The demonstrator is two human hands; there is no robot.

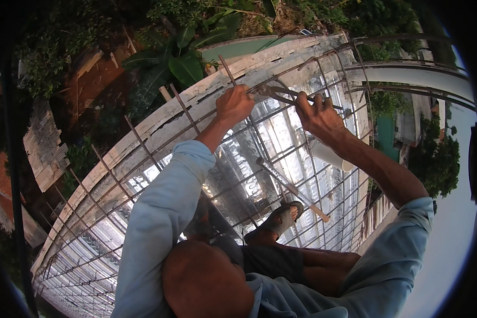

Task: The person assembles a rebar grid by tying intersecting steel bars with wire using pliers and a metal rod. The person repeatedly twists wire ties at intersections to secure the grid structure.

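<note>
My right hand [320,117] is wrapped round the handles of a pair of pincers [279,94]. Their jaws point left and reach a crossing of the rebar grid [212,114] near the concrete edge. Right beside the jaws, my left hand [234,106] is closed over a bar that sticks out past the edge. What its fingers hold is hidden; it may be the bar or a wire. Below the hands, a hammer-like tool [289,185] with a wooden handle end lies slanted on the grid.
Shiny corrugated metal sheets [238,164] lie under the grid. A white bucket [329,155] stands below my right forearm. My sandalled foot [282,219] rests on the bars. Bar ends jut past the concrete edge [143,135]; beyond it lie a drop, plants and roofs.
</note>
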